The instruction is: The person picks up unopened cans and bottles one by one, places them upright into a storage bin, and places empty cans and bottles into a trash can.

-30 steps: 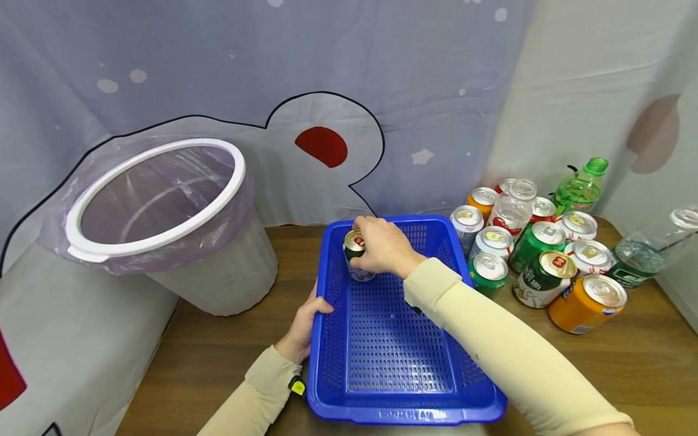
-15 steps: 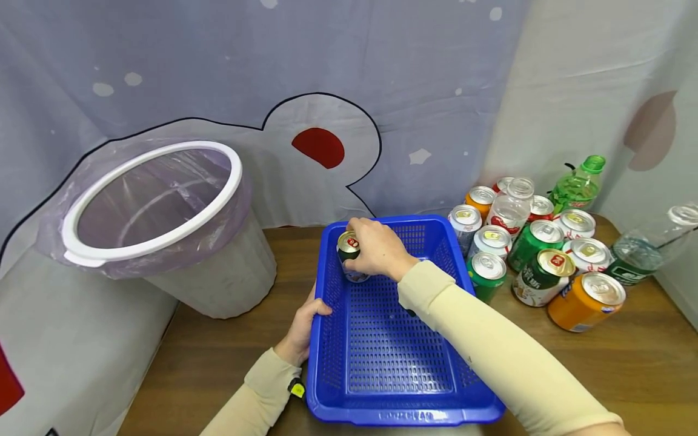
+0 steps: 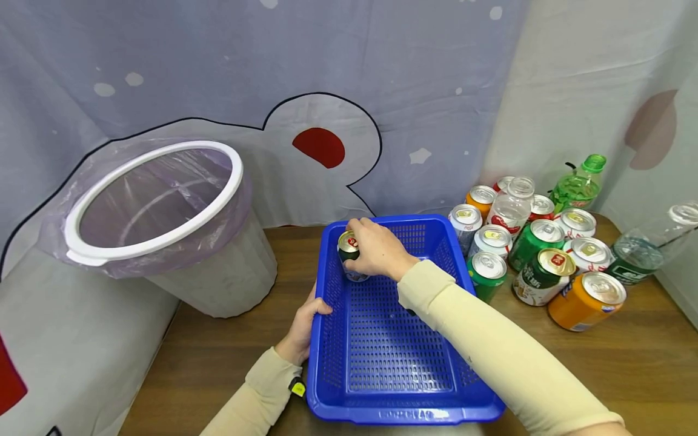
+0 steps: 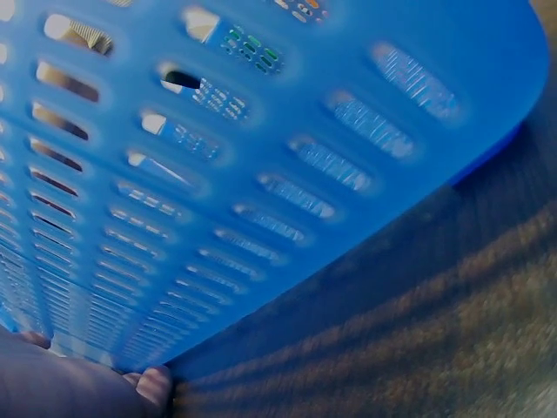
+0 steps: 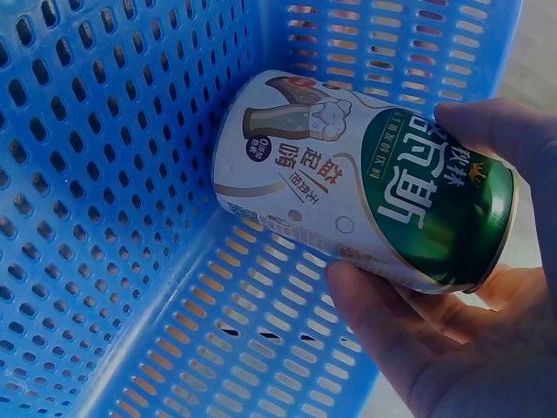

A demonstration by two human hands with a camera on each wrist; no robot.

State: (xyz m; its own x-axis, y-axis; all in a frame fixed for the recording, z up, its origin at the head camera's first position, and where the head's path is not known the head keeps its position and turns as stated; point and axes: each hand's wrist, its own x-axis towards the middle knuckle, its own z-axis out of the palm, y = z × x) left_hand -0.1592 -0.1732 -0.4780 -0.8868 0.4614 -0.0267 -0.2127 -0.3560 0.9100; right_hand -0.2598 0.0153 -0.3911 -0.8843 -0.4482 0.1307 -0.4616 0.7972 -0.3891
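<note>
My right hand [image 3: 377, 247] grips a green and white drink can [image 3: 347, 243] at the far left corner inside a blue plastic basket [image 3: 406, 414]. In the right wrist view, the thumb and fingers wrap the upper, green part of the can [image 5: 300, 165], whose base lies close to the perforated walls. Its gold top with a red tab faces up in the head view. My left hand [image 3: 303, 327] holds the basket's left side, thumb hooked over the rim and fingers against the outside. The left wrist view shows the outer wall of the basket [image 4: 261, 235] and those fingers low down.
Right of the basket stand several drink cans, among them an orange can [image 3: 587, 301] and a green can [image 3: 487, 275]. A clear bottle [image 3: 511, 209], a green bottle [image 3: 579, 184] and a tilted bottle [image 3: 649, 245] stand among them. A lined bin [image 3: 223, 266] is at left.
Over the first half second my right hand shifted the can slightly left, closer to the basket's left wall. Since then it has stayed put, and the left hand's hold is the same.
</note>
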